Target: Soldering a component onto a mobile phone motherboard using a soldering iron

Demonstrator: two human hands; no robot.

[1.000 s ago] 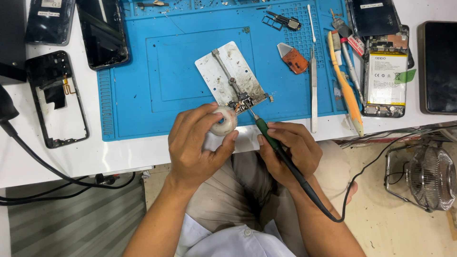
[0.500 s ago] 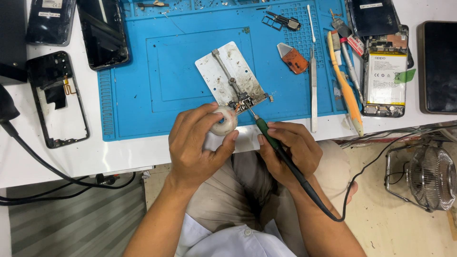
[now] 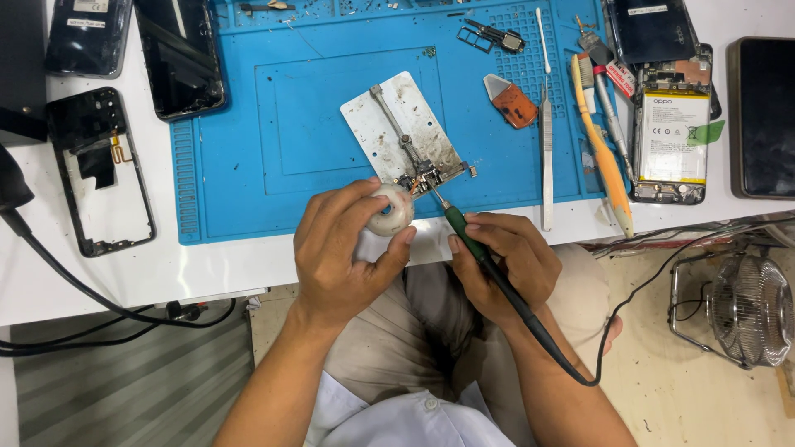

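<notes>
On the white counter point(image 3: 207, 273) lies the blue silicone work mat point(image 3: 315, 116), its scuffed metal clamp plate point(image 3: 389, 124) gripping a small circuit board point(image 3: 422, 178), left hand point(image 3: 344, 257) curled round a white round spool point(image 3: 391, 211), right hand point(image 3: 501, 265) pinching a green-handled soldering iron point(image 3: 464, 236) tip-down on the board.

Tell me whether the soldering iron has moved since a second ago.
No. The soldering iron in the right hand keeps its tip at the same spot on the metal holder plate.
</notes>
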